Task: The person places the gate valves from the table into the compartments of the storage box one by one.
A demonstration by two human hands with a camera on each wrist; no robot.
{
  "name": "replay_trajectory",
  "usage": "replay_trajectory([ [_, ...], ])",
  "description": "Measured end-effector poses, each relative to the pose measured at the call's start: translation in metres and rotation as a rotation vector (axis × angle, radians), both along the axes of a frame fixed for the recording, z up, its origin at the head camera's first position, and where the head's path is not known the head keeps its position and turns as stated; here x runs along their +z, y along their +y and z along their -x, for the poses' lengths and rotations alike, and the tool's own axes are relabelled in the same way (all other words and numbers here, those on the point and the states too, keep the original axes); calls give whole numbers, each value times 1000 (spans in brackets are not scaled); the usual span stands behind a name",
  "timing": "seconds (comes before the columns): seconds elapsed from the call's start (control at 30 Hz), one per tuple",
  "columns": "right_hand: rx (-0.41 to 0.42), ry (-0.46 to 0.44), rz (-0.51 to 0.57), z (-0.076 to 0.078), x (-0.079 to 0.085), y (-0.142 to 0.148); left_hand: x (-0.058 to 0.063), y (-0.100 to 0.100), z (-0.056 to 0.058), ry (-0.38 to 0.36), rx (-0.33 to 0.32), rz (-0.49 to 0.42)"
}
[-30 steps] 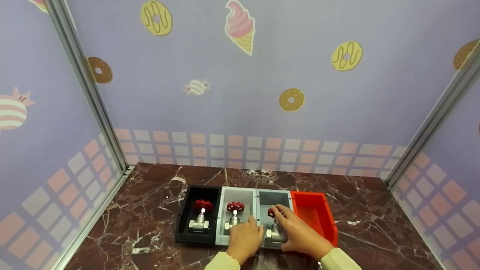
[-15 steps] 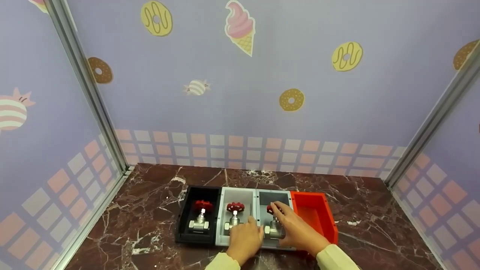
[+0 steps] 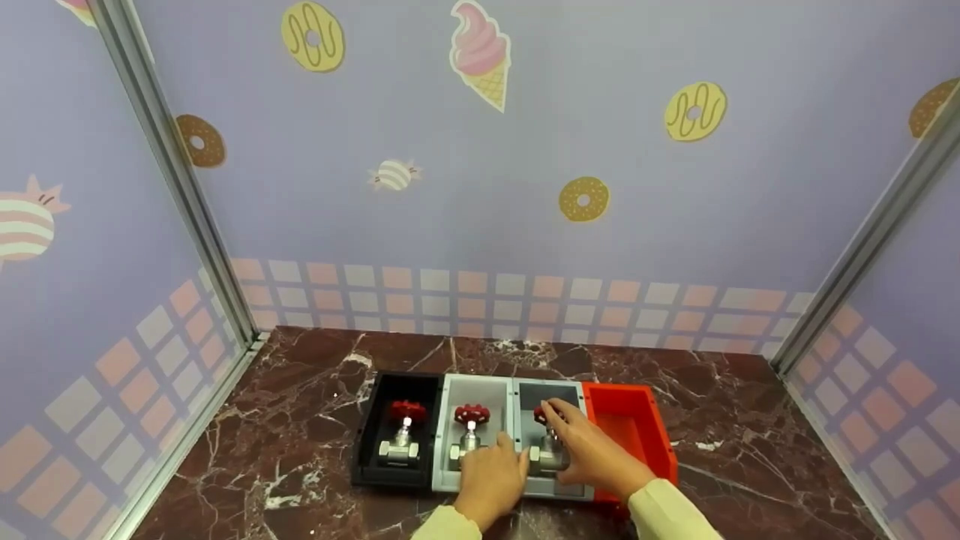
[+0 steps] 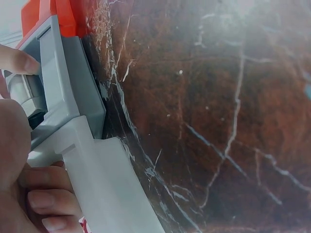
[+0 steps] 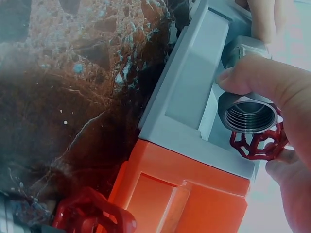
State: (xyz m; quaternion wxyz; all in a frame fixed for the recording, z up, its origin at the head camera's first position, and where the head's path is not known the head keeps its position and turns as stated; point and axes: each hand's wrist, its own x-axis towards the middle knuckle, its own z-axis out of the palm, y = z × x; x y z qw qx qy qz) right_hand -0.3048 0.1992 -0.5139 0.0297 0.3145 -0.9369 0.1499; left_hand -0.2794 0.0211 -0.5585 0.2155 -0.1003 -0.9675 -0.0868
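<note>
Whereas a second ago the third valve (image 3: pixel 546 456) sat nearer the front of the grey bin (image 3: pixel 551 391), the head view now shows it slightly farther back, the right hand (image 3: pixel 600 457) having shifted with it. The left hand (image 3: pixel 491 480) has stayed over the white bin's (image 3: pixel 480 388) front; the first valve (image 3: pixel 399 448) and second valve (image 3: pixel 466 450) remain in the black bin (image 3: pixel 409 384) and white bin. From the left wrist, curled left fingers (image 4: pixel 48 201) appear behind the white wall, which the head view hides; whether they hold anything I cannot tell. The right wrist view reveals the right thumb bent against the third valve's body, fingers by its wheel, gripping it, the threaded mouth showing, plus another red handwheel (image 5: pixel 90 211) beside the orange bin (image 5: pixel 184 184).
</note>
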Motion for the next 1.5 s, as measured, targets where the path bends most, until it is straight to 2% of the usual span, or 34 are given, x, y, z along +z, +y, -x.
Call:
replay_trajectory([
  [0.37, -15, -50, 13, 7, -3, 0, 1, 1, 1, -76, 5, -13],
  [0.67, -9, -119, -25, 13, -5, -2, 0, 2, 1, -34, 9, -2],
  [0.9, -15, -138, -25, 17, -6, -6, -1, 1, 2, -31, 12, -4],
  [1.1, -34, -162, -34, 19, -9, -10, -1, 0, 1, 6, 11, -9],
  [1.5, -39, -146, -41, 20, -12, -13, 0, 1, 1, -57, 24, -22],
])
